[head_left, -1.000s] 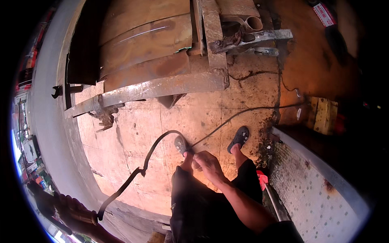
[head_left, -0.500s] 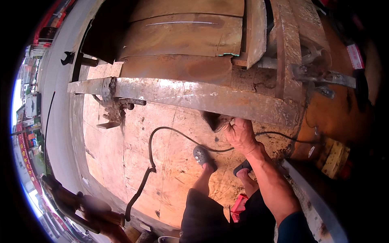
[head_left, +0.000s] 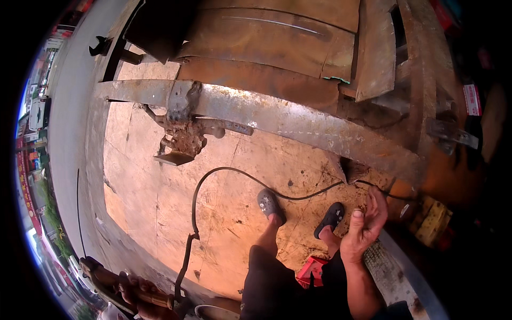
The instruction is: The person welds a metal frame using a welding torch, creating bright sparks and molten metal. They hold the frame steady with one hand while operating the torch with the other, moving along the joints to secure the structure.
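My left hand, at the lower left, is wrapped round a welding electrode holder. A thin dark electrode sticks up from its jaws, and a black cable runs from its back end across the floor. At the right, my right hand is raised with fingers stretched and thumb apart, holding nothing. Just beyond its fingertips, a small dark metal piece hangs under the long steel beam. The hand and that piece look apart.
Rusty steel sheets lie beyond the beam. A crusted metal bracket juts from the beam's left part. A wrench-like jaw shows farther left. A red box lies by my feet, a yellowish block at right.
My right hand has come away from the small piece under the beam, moved right and toward me, and opened. My left hand with the electrode holder sits lower. The whole view has shifted.
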A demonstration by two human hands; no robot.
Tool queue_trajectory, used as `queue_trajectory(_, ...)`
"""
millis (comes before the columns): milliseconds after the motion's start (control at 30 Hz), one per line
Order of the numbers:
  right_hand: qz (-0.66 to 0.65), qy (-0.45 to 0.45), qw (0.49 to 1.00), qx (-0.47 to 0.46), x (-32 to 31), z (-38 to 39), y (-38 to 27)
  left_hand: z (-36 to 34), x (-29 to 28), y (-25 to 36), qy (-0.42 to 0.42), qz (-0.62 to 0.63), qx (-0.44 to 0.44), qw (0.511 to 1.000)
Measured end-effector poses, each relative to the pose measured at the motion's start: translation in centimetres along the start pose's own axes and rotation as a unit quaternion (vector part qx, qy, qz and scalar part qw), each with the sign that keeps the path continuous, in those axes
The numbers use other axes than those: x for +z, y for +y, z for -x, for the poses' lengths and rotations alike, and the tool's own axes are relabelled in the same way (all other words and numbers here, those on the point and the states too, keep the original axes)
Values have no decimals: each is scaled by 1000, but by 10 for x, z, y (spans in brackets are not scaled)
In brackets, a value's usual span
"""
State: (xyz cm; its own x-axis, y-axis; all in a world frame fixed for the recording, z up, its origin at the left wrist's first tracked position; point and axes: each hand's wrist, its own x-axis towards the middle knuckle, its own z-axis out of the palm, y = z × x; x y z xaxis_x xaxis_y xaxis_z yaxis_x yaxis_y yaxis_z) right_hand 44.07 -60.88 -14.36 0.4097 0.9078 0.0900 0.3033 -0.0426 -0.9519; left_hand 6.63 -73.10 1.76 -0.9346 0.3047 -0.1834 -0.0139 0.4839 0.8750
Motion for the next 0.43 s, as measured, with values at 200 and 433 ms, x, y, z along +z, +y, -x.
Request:
queue_trajectory(200, -156, 82, 980, 87, -91, -61, 17, -4, -14, -42, -75, 177, 31, 981)
queue_trajectory(433, -220, -80, 970, 72, -74, -103, 3, 41, 52, -79, -49, 262, 34, 963)
